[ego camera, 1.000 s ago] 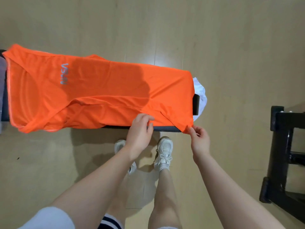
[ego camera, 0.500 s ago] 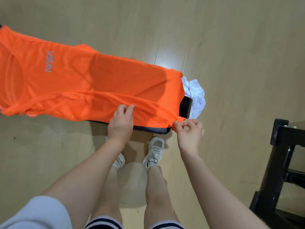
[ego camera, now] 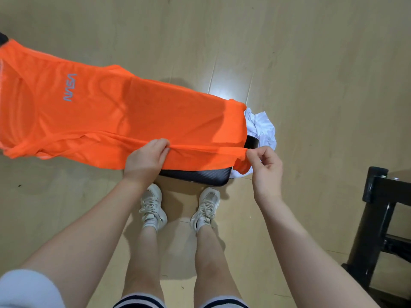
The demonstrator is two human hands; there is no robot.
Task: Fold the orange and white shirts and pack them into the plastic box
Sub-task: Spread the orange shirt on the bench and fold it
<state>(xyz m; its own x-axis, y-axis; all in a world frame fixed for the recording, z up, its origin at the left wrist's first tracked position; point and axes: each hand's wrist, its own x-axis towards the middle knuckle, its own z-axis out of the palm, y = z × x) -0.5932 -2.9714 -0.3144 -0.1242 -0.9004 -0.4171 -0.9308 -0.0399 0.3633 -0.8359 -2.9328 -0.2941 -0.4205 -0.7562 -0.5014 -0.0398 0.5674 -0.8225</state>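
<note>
Black frame (ego camera: pixel 378 218) beside bench (ego camera: pixel 200 175)

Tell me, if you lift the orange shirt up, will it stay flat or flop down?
Probably flop: the orange shirt already droops over the black bench edge. It looks thin and light, bunching where the left hand and right hand pinch it.
</note>
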